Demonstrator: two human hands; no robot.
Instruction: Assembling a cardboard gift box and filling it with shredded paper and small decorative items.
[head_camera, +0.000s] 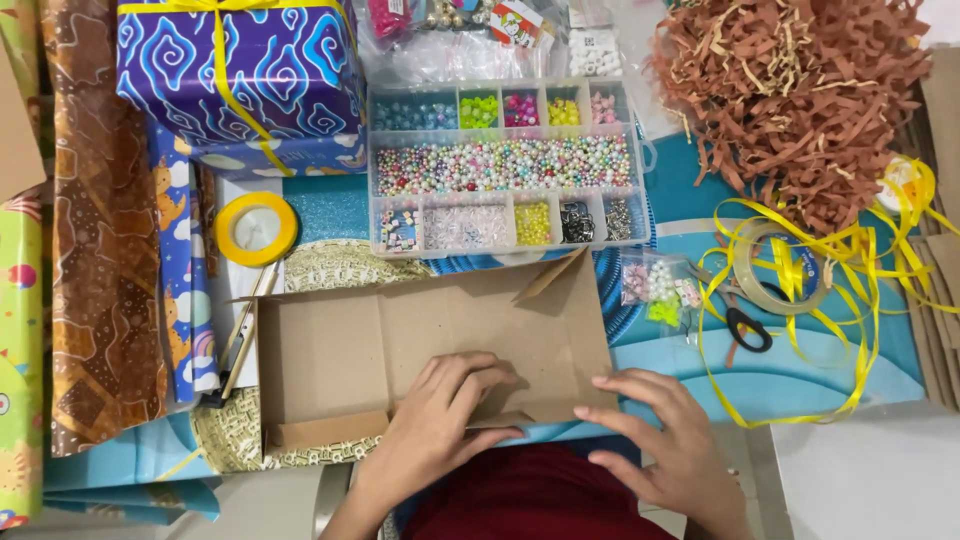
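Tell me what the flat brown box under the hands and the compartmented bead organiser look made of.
Flat brown box: apparently plain matte cardboard, with fold creases and loose flaps. Compartmented bead organiser: probably clear hard plastic, since beads show through its glossy walls.

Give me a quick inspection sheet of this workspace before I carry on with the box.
Surface: blue patterned cover, crowded.
Job's things: flat brown cardboard box, flaps partly folded, lying before the person.
Clutter: clear bead organiser; blue wrapped gift tied with yellow ribbon; yellow ribbon spool; brown paper shred; loose yellow ribbon; tape roll; scissors; wrapping paper rolls.
Grippers: left hand pressing the box's near edge; right hand at its near right corner; fingers spread, holding nothing.
Cables: nothing seen.
Surroundings: pale floor at lower right.
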